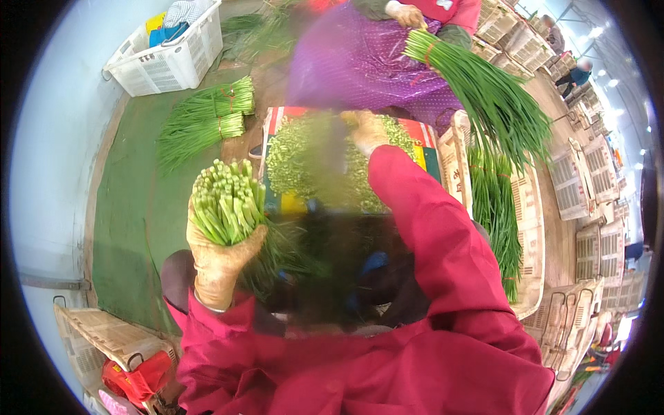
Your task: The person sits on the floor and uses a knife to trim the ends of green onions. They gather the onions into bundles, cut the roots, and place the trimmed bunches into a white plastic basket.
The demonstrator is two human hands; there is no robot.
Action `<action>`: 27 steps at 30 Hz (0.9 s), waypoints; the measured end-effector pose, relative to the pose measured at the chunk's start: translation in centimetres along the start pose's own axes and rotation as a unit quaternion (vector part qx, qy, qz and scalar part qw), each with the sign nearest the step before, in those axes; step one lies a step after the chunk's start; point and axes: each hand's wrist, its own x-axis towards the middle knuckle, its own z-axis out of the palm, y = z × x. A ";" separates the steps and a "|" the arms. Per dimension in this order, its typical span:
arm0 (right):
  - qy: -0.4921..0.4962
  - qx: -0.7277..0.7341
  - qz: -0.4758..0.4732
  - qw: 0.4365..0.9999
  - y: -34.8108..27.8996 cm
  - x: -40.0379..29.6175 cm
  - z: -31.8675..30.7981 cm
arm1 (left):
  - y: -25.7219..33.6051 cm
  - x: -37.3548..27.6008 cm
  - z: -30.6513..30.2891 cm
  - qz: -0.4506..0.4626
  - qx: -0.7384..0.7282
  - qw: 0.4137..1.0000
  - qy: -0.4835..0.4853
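Note:
My left hand [220, 270], in a stained glove, is wrapped around a thick bunch of garlic chives [228, 202]. The pale cut stem ends face up, and the leaves trail to the right below the hand. My right hand [367, 134], also gloved, reaches forward over a heap of short cut stem pieces [290, 161]. Those pieces cover a low work surface with a red, yellow and green covering [429, 163]. A blurred smear across the middle of the view hides the right fingertips, so whether they hold anything is unclear.
Across from me, a person in a purple apron [358, 67] holds another chive bunch [482, 98]. Tied bunches [220, 127] lie on a green mat [124, 218]. A white crate [181, 67] stands far left; a crate [531, 244] of chives [493, 207] sits right. Crate stacks [599, 171] stand beyond.

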 end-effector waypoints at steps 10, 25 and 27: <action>-0.019 -0.466 -0.208 0.860 -3.2 4.6 -1.1 | 0.5 -0.3 1.9 0.113 0.349 0.929 -0.042; -0.109 -0.567 -0.414 0.703 -3.1 0.7 -13.1 | -1.2 2.0 2.0 0.119 0.282 0.951 -0.040; -0.109 -0.559 -0.418 0.708 -2.6 -1.2 -14.3 | -1.5 3.2 2.6 0.144 0.314 0.938 -0.035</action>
